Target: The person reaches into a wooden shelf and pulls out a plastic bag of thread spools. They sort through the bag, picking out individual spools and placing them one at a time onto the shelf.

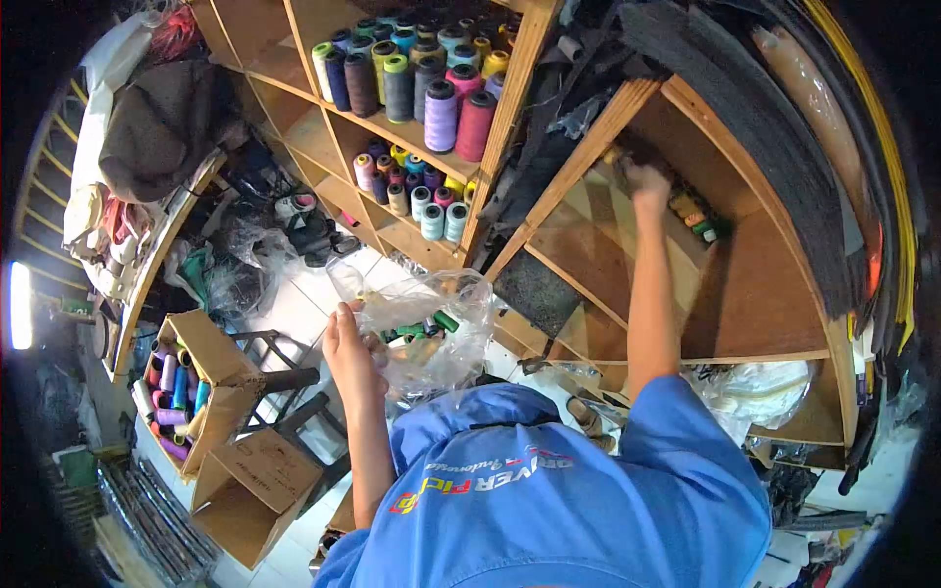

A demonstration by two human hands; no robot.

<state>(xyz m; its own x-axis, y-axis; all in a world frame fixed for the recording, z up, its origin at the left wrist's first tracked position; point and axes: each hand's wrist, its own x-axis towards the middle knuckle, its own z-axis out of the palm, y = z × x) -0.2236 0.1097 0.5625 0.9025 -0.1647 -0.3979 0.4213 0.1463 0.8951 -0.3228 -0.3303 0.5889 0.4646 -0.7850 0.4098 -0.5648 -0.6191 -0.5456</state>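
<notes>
My left hand (353,358) is closed on the rim of a clear plastic bag (461,294). Several green and dark thread spools (421,330) show inside the bag. My right hand (645,184) reaches into a wooden shelf compartment (755,284). Its fingers are blurred, so whether they hold anything cannot be made out. A row of thread spools (692,214), some green and some tan, lies just to the right of that hand, against the back of the compartment.
A wooden rack (495,157) at the top centre holds many coloured thread cones (399,88). To the left, a cardboard box (221,358) full of spools stands beside an open carton (260,480). Dark strips (745,108) hang along the right. Plastic bags (755,392) lie below the shelf.
</notes>
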